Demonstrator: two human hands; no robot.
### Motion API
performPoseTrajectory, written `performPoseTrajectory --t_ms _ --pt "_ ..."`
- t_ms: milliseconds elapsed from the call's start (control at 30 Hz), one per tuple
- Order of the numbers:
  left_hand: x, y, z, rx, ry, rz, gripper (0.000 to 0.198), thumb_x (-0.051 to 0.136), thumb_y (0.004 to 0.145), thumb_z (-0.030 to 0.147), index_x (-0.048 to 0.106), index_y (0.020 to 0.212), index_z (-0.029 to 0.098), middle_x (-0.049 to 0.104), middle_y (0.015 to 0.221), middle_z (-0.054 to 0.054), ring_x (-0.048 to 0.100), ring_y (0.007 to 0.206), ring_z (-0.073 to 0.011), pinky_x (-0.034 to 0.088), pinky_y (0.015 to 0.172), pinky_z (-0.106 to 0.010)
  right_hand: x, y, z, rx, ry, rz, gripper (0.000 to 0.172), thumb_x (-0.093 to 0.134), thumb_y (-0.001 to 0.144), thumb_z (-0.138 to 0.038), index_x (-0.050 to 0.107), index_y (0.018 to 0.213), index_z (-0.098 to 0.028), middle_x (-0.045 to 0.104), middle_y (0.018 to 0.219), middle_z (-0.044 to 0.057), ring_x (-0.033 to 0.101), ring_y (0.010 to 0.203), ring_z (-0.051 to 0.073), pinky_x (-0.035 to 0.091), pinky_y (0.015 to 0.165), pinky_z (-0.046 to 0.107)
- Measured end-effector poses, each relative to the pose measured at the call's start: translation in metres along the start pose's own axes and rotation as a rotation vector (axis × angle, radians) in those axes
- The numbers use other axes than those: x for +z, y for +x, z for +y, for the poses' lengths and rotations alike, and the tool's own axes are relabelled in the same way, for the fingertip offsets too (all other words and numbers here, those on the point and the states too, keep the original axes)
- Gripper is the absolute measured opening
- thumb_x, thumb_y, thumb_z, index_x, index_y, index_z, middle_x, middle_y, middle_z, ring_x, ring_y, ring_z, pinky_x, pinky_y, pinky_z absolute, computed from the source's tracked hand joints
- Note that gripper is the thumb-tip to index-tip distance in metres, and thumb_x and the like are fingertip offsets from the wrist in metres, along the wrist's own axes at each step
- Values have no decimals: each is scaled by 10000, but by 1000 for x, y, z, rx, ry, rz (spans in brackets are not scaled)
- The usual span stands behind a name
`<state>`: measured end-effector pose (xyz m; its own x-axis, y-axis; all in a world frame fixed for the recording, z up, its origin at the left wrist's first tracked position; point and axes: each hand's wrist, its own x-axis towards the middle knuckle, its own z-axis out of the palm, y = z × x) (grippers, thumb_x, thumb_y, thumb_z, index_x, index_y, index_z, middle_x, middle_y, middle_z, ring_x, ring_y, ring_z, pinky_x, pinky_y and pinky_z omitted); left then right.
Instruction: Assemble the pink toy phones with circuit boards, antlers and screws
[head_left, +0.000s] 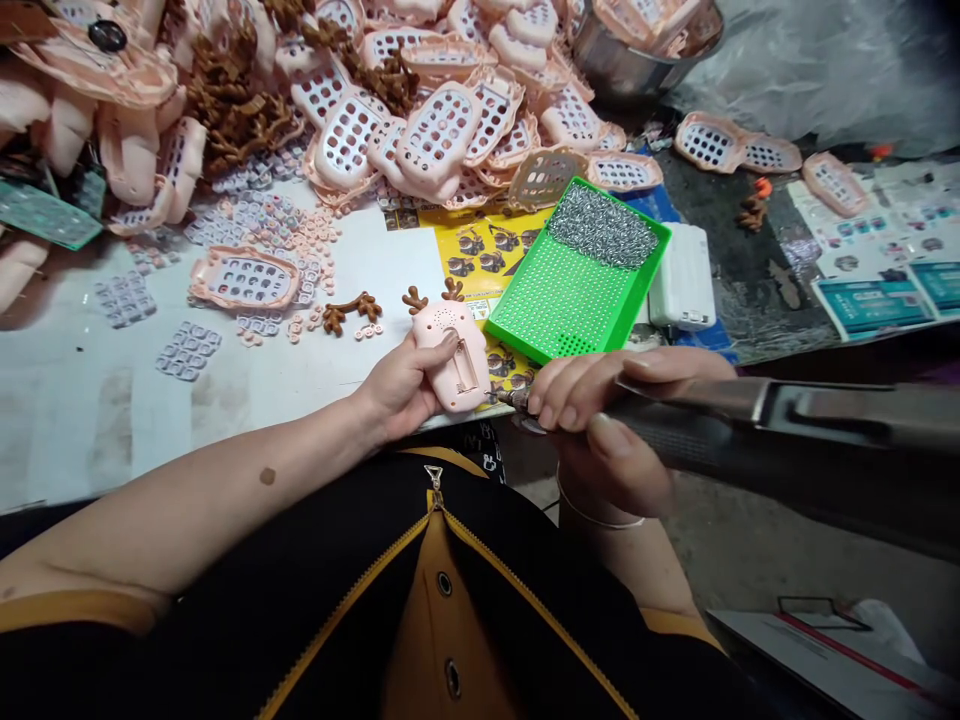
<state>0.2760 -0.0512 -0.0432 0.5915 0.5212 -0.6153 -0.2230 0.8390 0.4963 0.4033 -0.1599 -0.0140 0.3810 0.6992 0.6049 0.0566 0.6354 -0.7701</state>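
Observation:
My left hand [401, 385] grips a pink toy phone shell [452, 350] with brown antlers on top, its back side facing up, at the near edge of the table. My right hand [600, 420] is wrapped round a dark electric screwdriver [750, 430] that lies nearly level, its tip touching the lower right corner of the shell. A green screw tray [577, 290] with a patch of small screws at its far end sits just beyond my right hand.
A big heap of pink phone shells [420, 130] and brown antler parts [232, 100] covers the far table. Loose keypads [187, 350] lie left. A white box [682, 280], a metal bowl [637, 60] and printed cards [877, 300] sit right.

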Motion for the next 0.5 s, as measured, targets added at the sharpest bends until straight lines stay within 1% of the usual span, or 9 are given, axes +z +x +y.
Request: performPoseTrajectory --t_ms 67,133,233,333,433,500 --pt "-1 1 -1 -1 5 -7 365 654 845 131 574 1197 189 706 1060 -99 682 930 -222 537 951 -519 1 -1 4 35 32 -13 333 640 816 -161 598 1129 -263 530 628 -58 561 518 134 510 517 322" --pt "-1 2 -1 -2 14 -16 371 655 843 132 568 1199 186 702 1072 -103 685 939 -235 536 949 -528 2 -1 7 56 70 -50 318 640 802 -132 599 1092 -256 526 635 -58 549 508 131 496 504 321" --pt "-1 3 -2 8 35 -34 348 657 837 123 577 1170 182 701 1055 -99 690 929 -243 530 951 -549 4 0 11 87 98 -120 317 654 768 -91 602 1035 -253 549 644 -55 533 502 130 479 489 317" --pt "0 3 -2 11 51 -42 322 655 833 106 587 1140 175 704 1022 -89 691 914 -228 529 963 -528 6 2 13 111 108 -140 321 686 723 -62 600 975 -241 572 649 -45 546 529 144 470 489 318" --pt "1 2 -1 3 44 -34 325 648 829 88 587 1136 176 708 998 -80 694 896 -221 531 964 -529 8 3 10 111 114 -144 309 677 730 -66 603 969 -249 561 646 -51 537 529 137 469 489 307" --pt "1 2 0 -10 40 -34 330 639 833 85 586 1144 180 710 1002 -82 698 896 -227 533 959 -543 9 5 5 101 77 -148 295 659 762 -100 615 1006 -260 547 630 -56 533 511 132 473 481 301"
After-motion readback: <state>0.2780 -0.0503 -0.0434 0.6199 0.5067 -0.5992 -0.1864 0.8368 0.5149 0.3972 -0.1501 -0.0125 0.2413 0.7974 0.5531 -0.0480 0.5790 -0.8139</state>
